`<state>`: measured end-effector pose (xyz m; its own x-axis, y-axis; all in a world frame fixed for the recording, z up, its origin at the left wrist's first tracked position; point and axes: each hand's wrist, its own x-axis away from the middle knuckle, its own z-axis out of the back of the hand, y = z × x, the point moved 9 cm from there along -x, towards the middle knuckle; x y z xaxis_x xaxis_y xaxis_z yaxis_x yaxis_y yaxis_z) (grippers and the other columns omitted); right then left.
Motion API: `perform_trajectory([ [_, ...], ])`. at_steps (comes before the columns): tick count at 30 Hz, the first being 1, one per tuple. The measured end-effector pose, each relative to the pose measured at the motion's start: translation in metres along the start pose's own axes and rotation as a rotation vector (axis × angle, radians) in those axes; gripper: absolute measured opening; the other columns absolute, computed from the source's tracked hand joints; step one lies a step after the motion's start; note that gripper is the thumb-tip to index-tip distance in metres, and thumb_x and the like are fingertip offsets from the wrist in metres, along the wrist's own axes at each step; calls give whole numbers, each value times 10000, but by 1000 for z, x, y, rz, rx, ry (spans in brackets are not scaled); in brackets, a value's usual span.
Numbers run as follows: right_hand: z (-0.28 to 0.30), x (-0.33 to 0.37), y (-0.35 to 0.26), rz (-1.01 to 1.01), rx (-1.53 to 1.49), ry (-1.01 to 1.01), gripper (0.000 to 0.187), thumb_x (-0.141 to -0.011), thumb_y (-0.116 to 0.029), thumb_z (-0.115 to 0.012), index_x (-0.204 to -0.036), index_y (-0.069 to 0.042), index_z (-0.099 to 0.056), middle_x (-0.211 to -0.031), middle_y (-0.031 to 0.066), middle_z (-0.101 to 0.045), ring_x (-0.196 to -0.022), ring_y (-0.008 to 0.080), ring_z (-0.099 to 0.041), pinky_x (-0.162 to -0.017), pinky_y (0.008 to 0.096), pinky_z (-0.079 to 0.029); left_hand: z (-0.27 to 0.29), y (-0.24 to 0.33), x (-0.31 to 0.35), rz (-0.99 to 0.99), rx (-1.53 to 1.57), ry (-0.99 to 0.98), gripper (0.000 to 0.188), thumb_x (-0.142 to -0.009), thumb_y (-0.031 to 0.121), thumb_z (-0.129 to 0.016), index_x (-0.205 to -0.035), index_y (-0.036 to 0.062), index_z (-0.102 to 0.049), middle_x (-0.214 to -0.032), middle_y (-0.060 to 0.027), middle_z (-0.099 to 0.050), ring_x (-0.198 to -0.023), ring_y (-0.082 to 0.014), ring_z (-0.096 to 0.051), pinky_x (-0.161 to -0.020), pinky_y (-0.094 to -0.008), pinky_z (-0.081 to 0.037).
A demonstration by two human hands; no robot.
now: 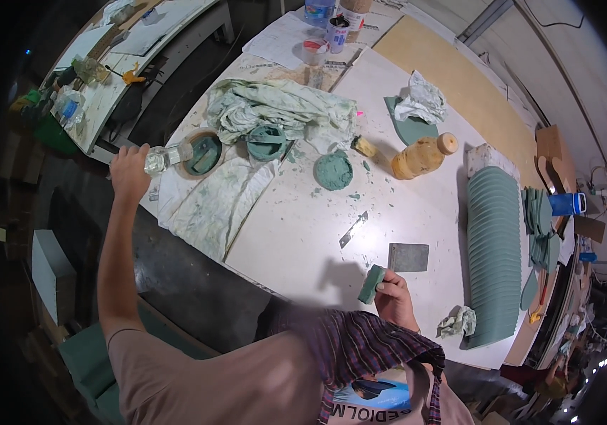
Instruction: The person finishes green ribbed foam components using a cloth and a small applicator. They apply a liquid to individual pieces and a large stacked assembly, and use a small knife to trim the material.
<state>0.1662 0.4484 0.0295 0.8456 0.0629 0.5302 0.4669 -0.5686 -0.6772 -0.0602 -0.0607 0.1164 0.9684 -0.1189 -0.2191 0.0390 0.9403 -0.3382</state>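
Green block (370, 284), clear bottle (162, 159) — hands (130, 171) (394, 292) wide apart, left arm (121, 262) outstretched

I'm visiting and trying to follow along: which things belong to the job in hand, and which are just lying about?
Seemingly in use:
clear bottle, in the left hand
green block, in the right hand
round bowl at the bottle's neck

Probably just lying about:
yellowish bottle
flat blade
large stained cloth
far crumpled wad
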Motion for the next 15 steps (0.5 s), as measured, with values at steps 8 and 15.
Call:
perform_trajectory([
  [8,6,-2,3,-10,-15,-15,254,-768,-22,-598,-1002,31,-682,-941,57,-684,-858,139,-594,-839,277,-452,10,8,-5,-54,-6,14,269,-677,-21,-626,-918,96,-608,-849,-86,-621,-913,-297,-575,-743,-409,-431],
  [15,4,-2,1,-21,-2,16,225,-766,-14,-598,-972,21,-681,-912,50,-679,-835,136,-590,-823,277,-454,11,13,-10,-79,-17,-3,266,-674,-28,-641,-909,93,-612,-852,-89,-621,-926,-293,-578,-765,-401,-435],
])
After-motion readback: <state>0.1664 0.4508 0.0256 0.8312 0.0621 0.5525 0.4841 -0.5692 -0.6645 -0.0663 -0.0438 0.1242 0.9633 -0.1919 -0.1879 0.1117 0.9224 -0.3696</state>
